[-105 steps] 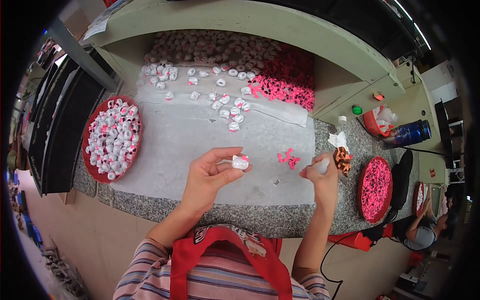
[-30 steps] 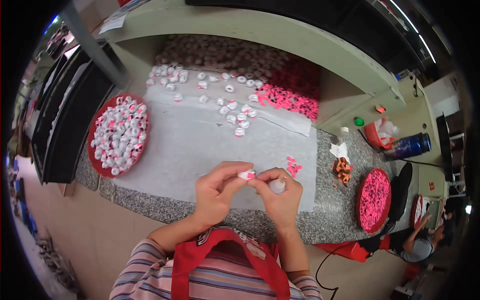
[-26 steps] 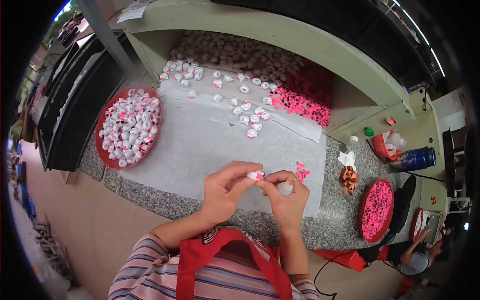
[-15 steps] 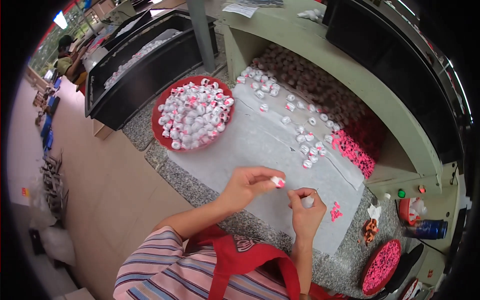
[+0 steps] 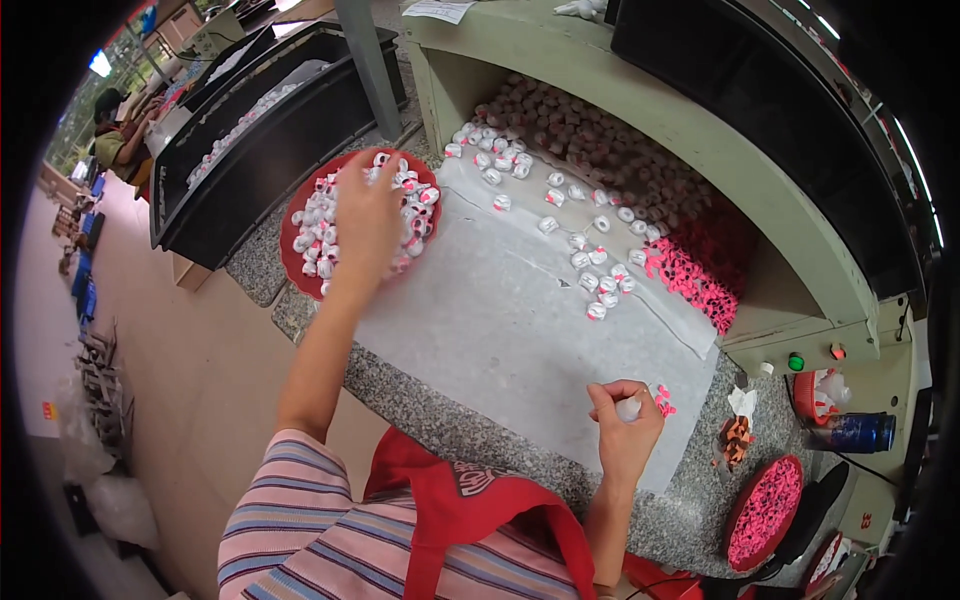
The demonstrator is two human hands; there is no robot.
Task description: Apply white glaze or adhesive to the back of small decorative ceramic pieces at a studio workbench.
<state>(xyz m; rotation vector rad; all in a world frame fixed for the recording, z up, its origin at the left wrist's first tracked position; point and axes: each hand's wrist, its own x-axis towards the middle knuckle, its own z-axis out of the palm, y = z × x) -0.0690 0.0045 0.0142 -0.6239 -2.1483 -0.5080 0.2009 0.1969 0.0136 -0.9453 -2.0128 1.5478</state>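
Observation:
Over the red scalloped bowl (image 5: 287,240) at the left, my left hand (image 5: 366,215) reaches down with its fingers apart, slightly blurred. Small round white pieces with pink and dark marks (image 5: 318,225) fill that bowl, and the hand hides part of them. No piece shows plainly between the fingers. My right hand (image 5: 627,430) is closed around a small translucent white bottle (image 5: 628,408), mostly covered by the fingers. Beside it, a little cluster of pink bits (image 5: 664,401) lies on the white paper sheet (image 5: 480,340).
Loose white pieces (image 5: 597,285) and a pink heap (image 5: 695,280) lie before the green-grey housing (image 5: 800,270). At the right stand a red tray of pink bits (image 5: 765,515) and a blue can (image 5: 862,432). A black bin (image 5: 200,225) stands at the left; a person (image 5: 120,140) sits beyond.
My left hand has moved from the middle of the sheet to the bowl at the far left; the white and pink piece it held no longer shows. My right hand stays nearly in place.

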